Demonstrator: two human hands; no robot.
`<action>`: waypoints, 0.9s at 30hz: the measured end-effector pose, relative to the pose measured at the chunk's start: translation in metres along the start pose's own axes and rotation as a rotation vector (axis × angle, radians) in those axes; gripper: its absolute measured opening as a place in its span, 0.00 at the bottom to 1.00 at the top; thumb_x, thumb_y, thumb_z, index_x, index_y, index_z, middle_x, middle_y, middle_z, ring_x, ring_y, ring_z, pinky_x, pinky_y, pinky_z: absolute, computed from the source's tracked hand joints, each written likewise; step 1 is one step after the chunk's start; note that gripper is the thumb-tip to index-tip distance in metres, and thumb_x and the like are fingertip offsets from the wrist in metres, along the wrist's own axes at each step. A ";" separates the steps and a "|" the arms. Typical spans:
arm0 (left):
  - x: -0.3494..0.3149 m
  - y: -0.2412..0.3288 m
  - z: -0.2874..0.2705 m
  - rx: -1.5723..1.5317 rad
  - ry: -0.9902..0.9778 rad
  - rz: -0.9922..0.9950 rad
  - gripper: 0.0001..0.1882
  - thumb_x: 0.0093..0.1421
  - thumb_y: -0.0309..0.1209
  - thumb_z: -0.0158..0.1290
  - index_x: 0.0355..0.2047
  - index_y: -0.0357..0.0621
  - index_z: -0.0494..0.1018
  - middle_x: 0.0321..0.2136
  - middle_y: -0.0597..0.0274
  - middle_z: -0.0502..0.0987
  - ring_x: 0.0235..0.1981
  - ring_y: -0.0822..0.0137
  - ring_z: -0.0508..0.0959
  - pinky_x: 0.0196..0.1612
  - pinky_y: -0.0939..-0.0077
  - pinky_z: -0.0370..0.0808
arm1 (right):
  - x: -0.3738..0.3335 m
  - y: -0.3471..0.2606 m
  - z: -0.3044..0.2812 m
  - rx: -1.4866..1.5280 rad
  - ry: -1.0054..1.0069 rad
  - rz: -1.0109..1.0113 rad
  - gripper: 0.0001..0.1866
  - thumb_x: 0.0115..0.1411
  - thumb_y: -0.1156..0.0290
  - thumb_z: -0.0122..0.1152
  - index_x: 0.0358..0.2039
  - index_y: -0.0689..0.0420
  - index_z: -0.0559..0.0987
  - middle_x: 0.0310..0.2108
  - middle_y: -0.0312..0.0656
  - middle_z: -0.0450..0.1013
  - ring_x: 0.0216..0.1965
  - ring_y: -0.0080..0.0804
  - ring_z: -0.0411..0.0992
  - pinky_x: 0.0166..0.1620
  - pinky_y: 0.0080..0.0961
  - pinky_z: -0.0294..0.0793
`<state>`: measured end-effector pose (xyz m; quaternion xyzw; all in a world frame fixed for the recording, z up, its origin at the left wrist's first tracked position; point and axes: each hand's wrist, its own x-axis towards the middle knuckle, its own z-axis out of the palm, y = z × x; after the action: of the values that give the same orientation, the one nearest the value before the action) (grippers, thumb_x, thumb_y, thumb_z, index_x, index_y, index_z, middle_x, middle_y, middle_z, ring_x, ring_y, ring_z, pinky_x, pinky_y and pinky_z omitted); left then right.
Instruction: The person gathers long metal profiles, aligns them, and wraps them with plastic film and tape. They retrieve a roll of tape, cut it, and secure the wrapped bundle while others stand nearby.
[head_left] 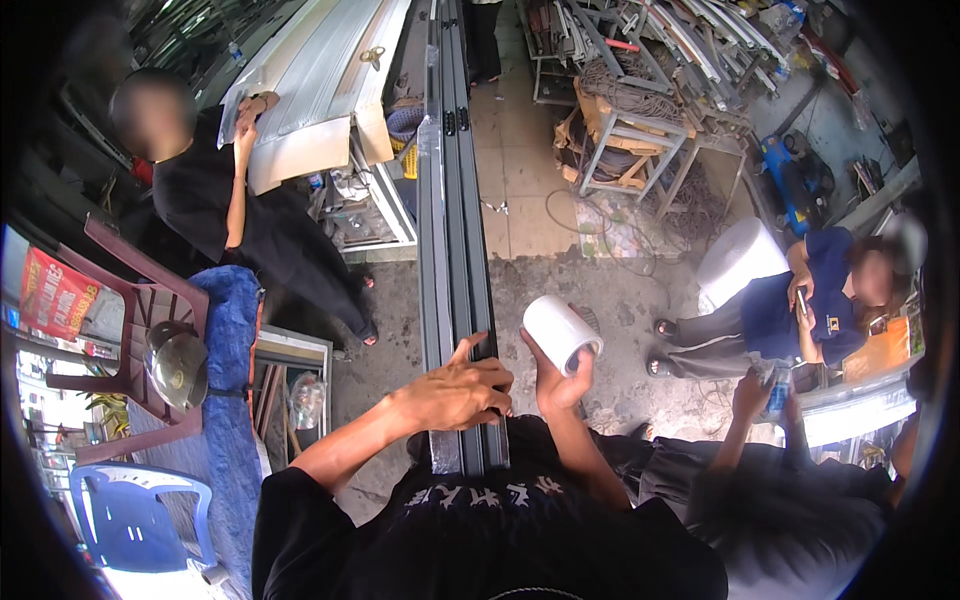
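Note:
A bundle of long dark grey aluminium profiles (458, 230) runs away from my body, with clear film on its near end and left side. My left hand (458, 388) lies across the profiles, fingers bent over their right edge; one finger stretches forward. What is under the fingertips is hidden. Beside the bundle on the right, my right hand (558, 385) grips a white roll of plastic film (560, 330). The roll is tilted and its dark core opening faces me.
At the left, a person (190, 190) leans by sheet-covered stock (310, 80). A seated person (810, 295) and another person's hand holding a bottle (778, 388) are on the right. A large white roll (740, 262), metal stands (640, 150) and chairs (140, 510) stand around.

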<state>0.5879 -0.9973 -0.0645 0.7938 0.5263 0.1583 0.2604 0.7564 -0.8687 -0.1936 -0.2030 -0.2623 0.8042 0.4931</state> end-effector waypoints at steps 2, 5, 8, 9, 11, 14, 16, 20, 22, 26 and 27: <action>0.005 -0.003 0.002 -0.004 -0.027 0.038 0.07 0.62 0.36 0.69 0.39 0.54 0.85 0.38 0.73 0.78 0.54 0.66 0.80 0.78 0.29 0.48 | 0.001 -0.002 -0.003 -0.007 0.010 -0.007 0.43 0.67 0.46 0.57 0.76 0.58 0.63 0.70 0.52 0.69 0.70 0.57 0.68 0.69 0.70 0.70; 0.008 -0.004 0.006 -0.042 -0.082 0.095 0.06 0.63 0.38 0.68 0.36 0.53 0.84 0.37 0.73 0.77 0.54 0.67 0.80 0.79 0.29 0.45 | 0.002 -0.003 -0.008 0.014 0.025 -0.007 0.43 0.67 0.47 0.56 0.76 0.58 0.63 0.69 0.52 0.69 0.70 0.57 0.69 0.69 0.68 0.71; 0.008 -0.002 0.009 -0.042 -0.066 0.110 0.07 0.65 0.39 0.67 0.37 0.54 0.83 0.39 0.73 0.78 0.54 0.68 0.80 0.77 0.30 0.46 | 0.003 -0.002 -0.013 0.010 0.064 0.004 0.41 0.68 0.47 0.54 0.76 0.57 0.64 0.69 0.52 0.70 0.69 0.57 0.70 0.68 0.67 0.73; 0.007 -0.001 0.009 -0.022 -0.086 0.093 0.06 0.65 0.39 0.67 0.37 0.54 0.83 0.39 0.72 0.78 0.54 0.68 0.80 0.78 0.31 0.46 | 0.003 -0.002 -0.014 0.008 0.076 0.010 0.41 0.68 0.47 0.54 0.76 0.57 0.64 0.69 0.52 0.70 0.69 0.57 0.70 0.68 0.67 0.73; 0.006 0.001 0.010 -0.042 -0.050 0.096 0.06 0.64 0.38 0.68 0.36 0.54 0.83 0.38 0.73 0.77 0.53 0.68 0.80 0.79 0.30 0.46 | 0.004 -0.003 -0.017 -0.003 0.079 0.025 0.42 0.67 0.46 0.54 0.76 0.56 0.65 0.69 0.52 0.70 0.69 0.57 0.70 0.67 0.66 0.73; 0.005 0.003 0.010 -0.048 -0.031 0.083 0.09 0.64 0.40 0.68 0.37 0.51 0.83 0.38 0.71 0.77 0.53 0.66 0.80 0.80 0.30 0.45 | 0.005 -0.004 -0.020 -0.023 0.044 0.047 0.43 0.66 0.45 0.54 0.75 0.56 0.65 0.69 0.52 0.70 0.69 0.57 0.70 0.67 0.65 0.72; 0.004 0.006 0.011 -0.059 -0.031 0.068 0.11 0.65 0.41 0.68 0.38 0.49 0.84 0.39 0.69 0.78 0.54 0.64 0.80 0.80 0.31 0.45 | 0.007 -0.003 -0.021 -0.025 -0.011 0.049 0.44 0.65 0.45 0.55 0.75 0.57 0.65 0.69 0.52 0.70 0.69 0.56 0.70 0.67 0.66 0.71; 0.004 0.014 0.017 -0.066 0.374 -0.063 0.18 0.63 0.47 0.70 0.42 0.47 0.84 0.49 0.61 0.81 0.65 0.57 0.77 0.78 0.32 0.53 | 0.014 0.002 -0.014 -0.004 -0.067 -0.009 0.45 0.65 0.45 0.55 0.77 0.58 0.63 0.70 0.52 0.69 0.71 0.56 0.67 0.71 0.63 0.66; 0.004 0.015 0.021 0.096 0.512 -0.278 0.23 0.61 0.46 0.71 0.51 0.47 0.83 0.58 0.53 0.77 0.71 0.48 0.71 0.77 0.34 0.55 | 0.021 0.009 -0.007 0.035 -0.107 -0.055 0.45 0.67 0.44 0.55 0.77 0.59 0.62 0.72 0.51 0.67 0.74 0.52 0.64 0.75 0.59 0.60; 0.006 0.012 0.028 0.035 0.788 -0.616 0.43 0.62 0.47 0.71 0.70 0.40 0.68 0.72 0.34 0.62 0.75 0.35 0.61 0.77 0.35 0.55 | 0.039 0.022 0.012 0.031 -0.190 -0.109 0.43 0.72 0.44 0.52 0.78 0.60 0.62 0.75 0.48 0.64 0.77 0.46 0.61 0.78 0.54 0.55; 0.008 0.011 0.031 -0.028 0.830 -0.661 0.46 0.61 0.47 0.72 0.72 0.39 0.65 0.74 0.33 0.59 0.76 0.34 0.59 0.77 0.35 0.55 | 0.044 0.026 0.018 0.031 -0.199 -0.088 0.42 0.72 0.45 0.52 0.78 0.60 0.62 0.75 0.47 0.64 0.77 0.46 0.61 0.78 0.54 0.55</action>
<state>0.6156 -1.0014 -0.0829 0.4528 0.8049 0.3757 0.0769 0.7094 -0.8429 -0.1988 -0.1027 -0.3060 0.8019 0.5028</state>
